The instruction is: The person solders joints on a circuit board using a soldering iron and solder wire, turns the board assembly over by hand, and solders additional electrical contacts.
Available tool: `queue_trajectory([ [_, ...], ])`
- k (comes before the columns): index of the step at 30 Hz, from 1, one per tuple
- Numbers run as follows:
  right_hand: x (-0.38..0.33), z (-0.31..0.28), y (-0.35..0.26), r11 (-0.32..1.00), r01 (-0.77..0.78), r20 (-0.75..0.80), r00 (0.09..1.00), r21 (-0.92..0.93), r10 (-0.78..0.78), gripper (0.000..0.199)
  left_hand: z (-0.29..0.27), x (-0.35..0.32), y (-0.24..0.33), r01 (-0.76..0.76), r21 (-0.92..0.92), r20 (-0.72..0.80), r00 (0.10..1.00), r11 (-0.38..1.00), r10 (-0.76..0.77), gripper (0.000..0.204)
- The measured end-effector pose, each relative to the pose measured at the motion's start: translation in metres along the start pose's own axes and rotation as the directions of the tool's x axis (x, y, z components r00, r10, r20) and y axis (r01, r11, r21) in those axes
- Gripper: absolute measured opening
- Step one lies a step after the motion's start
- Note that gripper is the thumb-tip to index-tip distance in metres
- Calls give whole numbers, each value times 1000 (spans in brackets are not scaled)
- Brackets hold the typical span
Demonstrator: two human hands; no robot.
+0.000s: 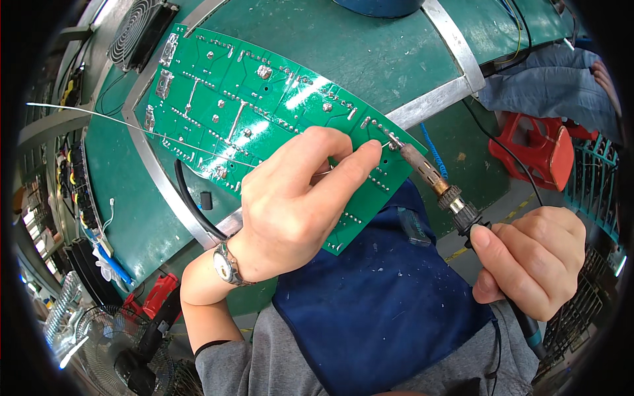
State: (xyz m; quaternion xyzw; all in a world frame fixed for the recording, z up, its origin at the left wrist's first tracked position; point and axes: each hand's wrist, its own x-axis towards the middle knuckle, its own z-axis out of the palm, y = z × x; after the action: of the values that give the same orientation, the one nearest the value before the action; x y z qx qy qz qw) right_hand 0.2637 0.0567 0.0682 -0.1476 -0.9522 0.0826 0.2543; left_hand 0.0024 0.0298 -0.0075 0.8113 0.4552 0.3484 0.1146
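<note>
A person sat at a green bench [370, 59], seen from above. A large green circuit board [251, 112] lay tilted over the bench's near edge, its long axis running from far left to near right, solder side up. The left hand [297, 198] rested on the board's near right part, its grip closed, thumb and forefinger pinching a thin strand of solder wire [132, 127] that trailed off to the far left. The right hand [531, 261], to the near right and off the board, had its grip wrapped fully around the handle of a soldering iron [439, 185]. The iron's long axis ran from that hand up toward the far left, its tip pointing at a joint near the board's right edge, just beside the left fingertips [373, 150].

Likely risks: the hot tip sat so close to the fingertips that a slip could burn them, and a wandering tip could bridge neighbouring joints. A blue apron [383, 303] covered the lap below.
</note>
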Motion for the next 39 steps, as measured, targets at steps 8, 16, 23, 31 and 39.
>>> queue_trajectory([
  [8, -9, -13, 7, 997, 6, 27, 1000, 81, -9, 27, -11, -1, 6, -28, 48, 16, 999, 998, 28, 36],
  [16, -23, -26, -2, 991, -76, 145, 988, 107, 60, 29, 0, -5, 12, -53, -13, 14, 999, 999, 53, 29],
  [23, -21, -13, -4, 999, -29, 12, 999, -16, 29, 25, 12, 4, 10, -141, 34, -37, 989, 989, 142, 27],
  [31, -27, -18, -1, 1000, 3, 46, 999, -9, -2, 25, 6, 7, 9, -111, -11, 2, 994, 994, 111, 34],
  [39, 25, -28, 33, 969, -234, 58, 969, -85, 239, 22, -27, 0, 10, 162, -8, 42, 986, 987, -161, 29],
])
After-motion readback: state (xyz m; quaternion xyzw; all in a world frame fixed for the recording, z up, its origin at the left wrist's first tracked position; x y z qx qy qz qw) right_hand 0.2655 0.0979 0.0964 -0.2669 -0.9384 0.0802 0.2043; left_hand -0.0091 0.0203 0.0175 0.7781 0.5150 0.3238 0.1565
